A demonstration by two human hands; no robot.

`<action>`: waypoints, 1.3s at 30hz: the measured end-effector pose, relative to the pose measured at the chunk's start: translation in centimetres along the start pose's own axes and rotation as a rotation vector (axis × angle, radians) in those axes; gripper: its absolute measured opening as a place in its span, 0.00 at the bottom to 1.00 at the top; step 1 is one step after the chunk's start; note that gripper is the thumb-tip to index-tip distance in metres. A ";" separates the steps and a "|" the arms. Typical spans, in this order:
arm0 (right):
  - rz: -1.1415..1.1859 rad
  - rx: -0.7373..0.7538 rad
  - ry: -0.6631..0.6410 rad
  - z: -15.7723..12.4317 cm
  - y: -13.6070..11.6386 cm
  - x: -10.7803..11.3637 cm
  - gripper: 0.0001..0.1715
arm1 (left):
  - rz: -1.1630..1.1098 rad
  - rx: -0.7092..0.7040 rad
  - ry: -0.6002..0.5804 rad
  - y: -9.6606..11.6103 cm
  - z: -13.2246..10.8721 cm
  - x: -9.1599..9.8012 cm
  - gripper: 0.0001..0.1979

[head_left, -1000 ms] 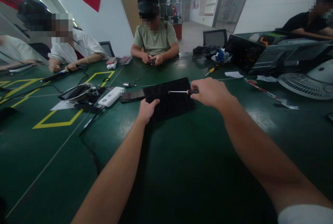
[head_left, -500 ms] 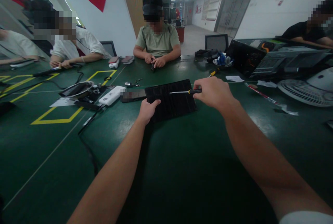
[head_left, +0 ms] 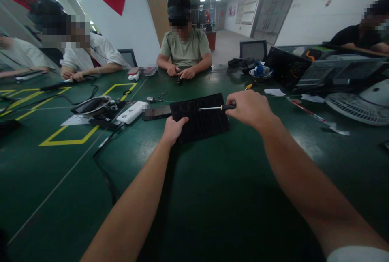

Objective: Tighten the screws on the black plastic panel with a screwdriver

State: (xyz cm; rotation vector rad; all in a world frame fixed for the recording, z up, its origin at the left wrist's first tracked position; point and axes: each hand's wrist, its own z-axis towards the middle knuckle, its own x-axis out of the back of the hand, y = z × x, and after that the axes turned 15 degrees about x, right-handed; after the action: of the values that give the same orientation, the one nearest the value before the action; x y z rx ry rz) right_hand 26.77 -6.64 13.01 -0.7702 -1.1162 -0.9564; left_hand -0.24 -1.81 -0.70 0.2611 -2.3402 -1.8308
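My left hand grips the lower left side of a black rectangular panel, thumb on its front face. The panel is tilted up toward me over the green table, with its exact kind too dark to tell. In my right hand is a screwdriver with a black and yellow handle. Its metal shaft lies level across the panel's face, pointing left; whether the tip touches a screw cannot be made out. Just left of the panel lies a dark phone-like slab.
Left of centre are a white power bank, a black pouch and small metal parts. A yellow-handled tool lies beyond my right hand. To the right stand a white fan and computer cases. Another person sits opposite.
The view has shifted very slightly. My hands, the panel and the screwdriver hold nearly the same positions.
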 end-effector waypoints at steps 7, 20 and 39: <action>0.018 -0.003 -0.017 -0.1 -0.1 0.3 0.13 | 0.012 -0.010 -0.005 0.3 -0.3 0.0 0.18; 0.027 0.002 -0.116 -0.1 -0.2 0.4 0.19 | 0.010 0.015 0.019 0.0 0.2 -0.2 0.21; 0.002 -0.003 -0.126 -0.2 -0.5 0.0 0.15 | 0.026 -0.015 0.014 0.2 -0.4 -0.3 0.18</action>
State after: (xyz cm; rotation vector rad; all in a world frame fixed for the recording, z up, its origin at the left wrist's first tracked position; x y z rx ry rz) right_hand 26.42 -7.01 12.92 -0.8432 -1.2229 -0.9185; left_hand 0.13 -2.04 -0.42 0.2404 -2.3089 -1.8277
